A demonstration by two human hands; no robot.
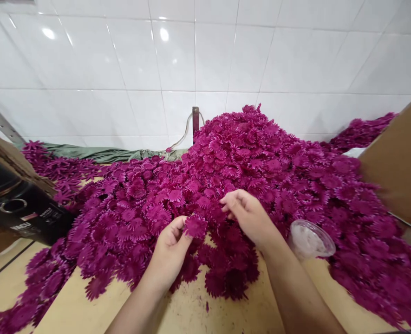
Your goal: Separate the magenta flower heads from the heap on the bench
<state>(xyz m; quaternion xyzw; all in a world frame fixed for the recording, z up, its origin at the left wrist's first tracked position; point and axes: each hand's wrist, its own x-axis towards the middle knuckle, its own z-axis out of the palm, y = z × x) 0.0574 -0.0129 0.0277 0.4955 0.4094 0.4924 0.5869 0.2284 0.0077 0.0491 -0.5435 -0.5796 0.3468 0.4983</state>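
A big heap of magenta fabric flowers (261, 157) covers the wooden table (191, 311) up to the tiled wall. My left hand (170, 250) is closed around one flower head (195, 226), pinched between thumb and fingers at the heap's near edge. My right hand (249, 215) rests on the heap just to the right, its fingers curled and pinching at the petals of a flower in the pile. What it grips is not distinct from the rest.
A clear plastic cup (311, 239) lies beside my right wrist. A cardboard box (400, 157) stands at the right. A black box (20, 208) under cardboard sits at the left. Green cloth (104, 153) and a cable lie along the wall.
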